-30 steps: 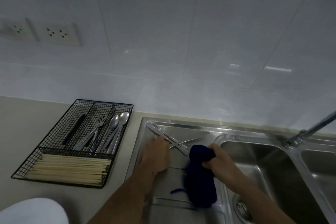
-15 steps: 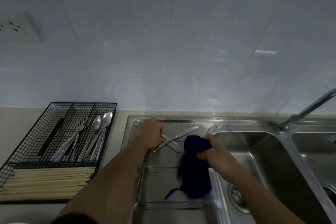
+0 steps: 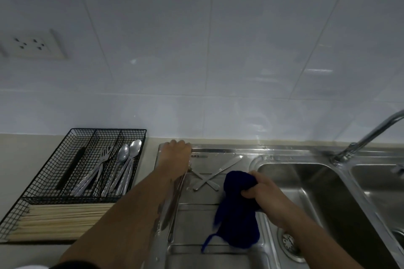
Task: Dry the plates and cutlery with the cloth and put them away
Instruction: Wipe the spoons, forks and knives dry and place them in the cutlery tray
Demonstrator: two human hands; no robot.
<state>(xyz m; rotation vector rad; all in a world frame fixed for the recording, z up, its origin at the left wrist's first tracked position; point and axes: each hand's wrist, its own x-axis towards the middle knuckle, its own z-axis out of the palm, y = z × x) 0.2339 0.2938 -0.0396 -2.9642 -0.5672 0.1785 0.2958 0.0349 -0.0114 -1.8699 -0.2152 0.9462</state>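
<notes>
Two steel table knives (image 3: 206, 179) lie crossed on the sink's drainboard (image 3: 196, 220). My left hand (image 3: 175, 156) reaches to the drainboard's far left corner. Its fingers curl down over the far end of one knife, and the fingertips are hidden. My right hand (image 3: 266, 197) grips a bunched dark blue cloth (image 3: 238, 214) that hangs over the drainboard's right side, just right of the knives. A black wire cutlery tray (image 3: 109, 130) stands on the counter to the left. It holds forks (image 3: 102, 159), spoons (image 3: 129, 153), a dark utensil and a bundle of chopsticks (image 3: 63, 220).
The sink basin (image 3: 317, 192) with its drain (image 3: 288, 243) lies right of the drainboard, and a second basin is at the far right. A faucet (image 3: 371, 133) arches over them. A wall socket (image 3: 32, 45) sits on the tiled wall above the counter.
My left hand has slid from the middle of the crossed knives toward the drainboard's far left corner. My right hand keeps the cloth in about the same place.
</notes>
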